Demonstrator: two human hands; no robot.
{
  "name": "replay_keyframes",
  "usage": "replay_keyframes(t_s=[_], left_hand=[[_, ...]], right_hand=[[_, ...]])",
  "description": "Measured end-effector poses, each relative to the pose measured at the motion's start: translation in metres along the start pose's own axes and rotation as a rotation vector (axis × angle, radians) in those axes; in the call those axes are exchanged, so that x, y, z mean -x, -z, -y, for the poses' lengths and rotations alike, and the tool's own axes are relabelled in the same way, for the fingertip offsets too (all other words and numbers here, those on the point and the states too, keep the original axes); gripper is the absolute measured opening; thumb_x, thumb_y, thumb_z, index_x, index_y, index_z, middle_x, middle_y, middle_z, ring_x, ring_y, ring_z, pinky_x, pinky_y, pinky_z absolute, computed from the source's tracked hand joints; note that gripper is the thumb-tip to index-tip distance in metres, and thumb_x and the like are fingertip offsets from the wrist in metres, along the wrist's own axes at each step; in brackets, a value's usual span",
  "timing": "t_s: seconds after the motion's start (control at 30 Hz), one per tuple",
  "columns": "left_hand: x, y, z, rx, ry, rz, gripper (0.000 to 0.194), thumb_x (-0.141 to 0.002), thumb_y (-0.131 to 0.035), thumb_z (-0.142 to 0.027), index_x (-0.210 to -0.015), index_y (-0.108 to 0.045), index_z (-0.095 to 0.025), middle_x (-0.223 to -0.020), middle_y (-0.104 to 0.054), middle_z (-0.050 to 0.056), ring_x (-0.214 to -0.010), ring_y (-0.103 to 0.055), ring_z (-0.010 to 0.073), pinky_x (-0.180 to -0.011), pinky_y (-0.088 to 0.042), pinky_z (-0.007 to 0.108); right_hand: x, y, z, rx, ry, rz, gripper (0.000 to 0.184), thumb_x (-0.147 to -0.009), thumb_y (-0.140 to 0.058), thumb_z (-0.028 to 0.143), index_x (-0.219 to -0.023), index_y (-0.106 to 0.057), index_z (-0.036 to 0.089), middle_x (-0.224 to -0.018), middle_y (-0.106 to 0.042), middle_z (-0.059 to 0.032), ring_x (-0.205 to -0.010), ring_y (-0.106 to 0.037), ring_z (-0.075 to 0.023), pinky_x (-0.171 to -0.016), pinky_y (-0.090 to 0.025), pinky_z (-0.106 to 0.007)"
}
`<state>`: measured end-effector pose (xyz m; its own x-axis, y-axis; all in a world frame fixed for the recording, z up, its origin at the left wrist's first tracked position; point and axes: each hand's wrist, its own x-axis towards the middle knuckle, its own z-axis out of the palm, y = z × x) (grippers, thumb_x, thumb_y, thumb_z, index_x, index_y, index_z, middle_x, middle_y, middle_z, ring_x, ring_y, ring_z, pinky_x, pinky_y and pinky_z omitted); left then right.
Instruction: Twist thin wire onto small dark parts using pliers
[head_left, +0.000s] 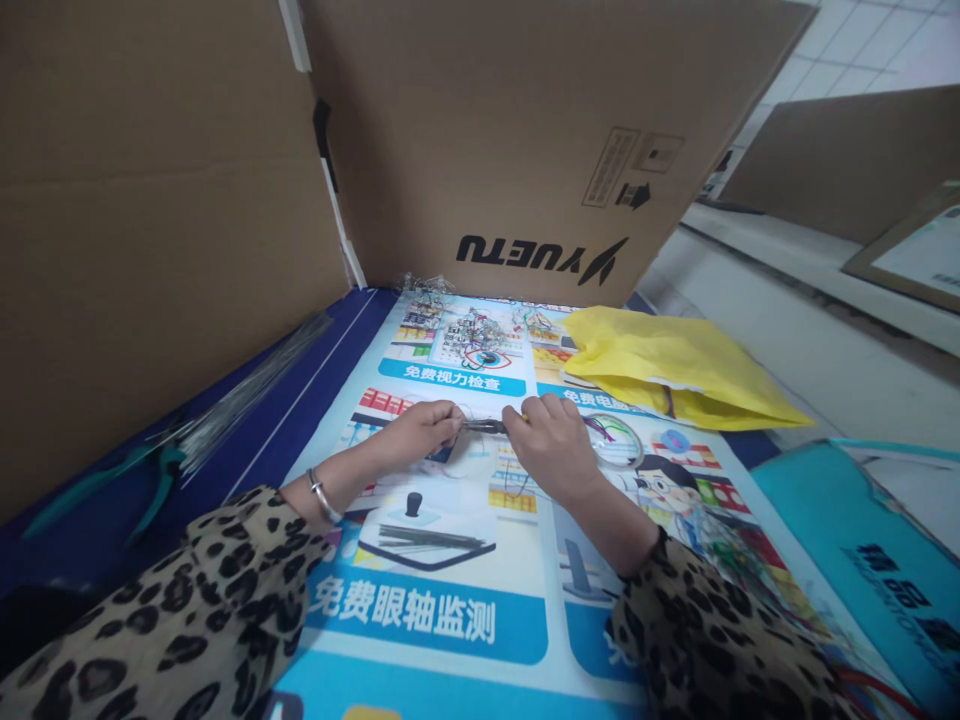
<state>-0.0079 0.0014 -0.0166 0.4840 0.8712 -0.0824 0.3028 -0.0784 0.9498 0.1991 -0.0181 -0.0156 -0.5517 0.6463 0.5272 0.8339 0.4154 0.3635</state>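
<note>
My right hand (551, 442) is closed around a pair of pliers, and their narrow metal jaws (486, 426) point left. At the tip of the jaws, my left hand (431, 430) pinches with thumb and forefinger. What it pinches is too small to make out, though thin wire shows around the fingers. Both hands are just above the printed sheet (517, 575). Just right of my right hand lies a clear round dish (634, 452) with coloured strands in it. Beyond the hands sits a tangled pile of small wire pieces (476, 332).
Left lie a bundle of thin grey wires (251, 385) and a green-handled tool (161, 485). A yellow pouch (675, 360) and a teal bag (847, 530) are at the right. Cardboard walls (480, 150) stand at the back and left. Colourful strands (739, 560) lie near my right sleeve.
</note>
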Motion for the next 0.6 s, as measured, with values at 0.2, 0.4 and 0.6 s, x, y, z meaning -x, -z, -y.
replay_keyframes(t_s=[0.2,0.4,0.6], left_hand=[[0.002,0.003,-0.003,0.044,0.032,0.057,0.02,-0.079,-0.045,-0.033,-0.072,-0.048,-0.015,-0.056,-0.043,-0.005,-0.045,-0.033,0.0053,-0.046,-0.026,0.019],[0.004,0.003,-0.009,0.097,0.076,0.07,0.019,-0.078,-0.046,-0.032,-0.07,-0.046,-0.015,-0.054,-0.043,-0.006,-0.043,-0.031,0.0044,-0.043,-0.022,0.018],[0.004,0.004,-0.008,0.078,0.084,0.095,0.018,-0.079,-0.045,-0.031,-0.071,-0.047,-0.015,-0.053,-0.042,-0.006,-0.043,-0.03,0.0043,-0.043,-0.023,0.018]], right_hand=[[-0.001,0.003,-0.002,-0.002,0.046,0.009,0.016,-0.083,-0.044,0.014,-0.083,-0.059,0.019,-0.072,-0.049,-0.0051,-0.074,-0.036,-0.0185,-0.067,-0.021,-0.034],[-0.001,0.007,-0.002,0.045,0.081,0.007,0.014,-0.083,-0.044,0.014,-0.084,-0.058,0.018,-0.072,-0.049,-0.005,-0.073,-0.036,-0.0181,-0.066,-0.021,-0.034],[-0.001,0.009,0.0,0.056,0.079,0.009,0.012,-0.081,-0.045,0.014,-0.08,-0.057,0.018,-0.07,-0.048,-0.0046,-0.072,-0.036,-0.018,-0.065,-0.02,-0.033]])
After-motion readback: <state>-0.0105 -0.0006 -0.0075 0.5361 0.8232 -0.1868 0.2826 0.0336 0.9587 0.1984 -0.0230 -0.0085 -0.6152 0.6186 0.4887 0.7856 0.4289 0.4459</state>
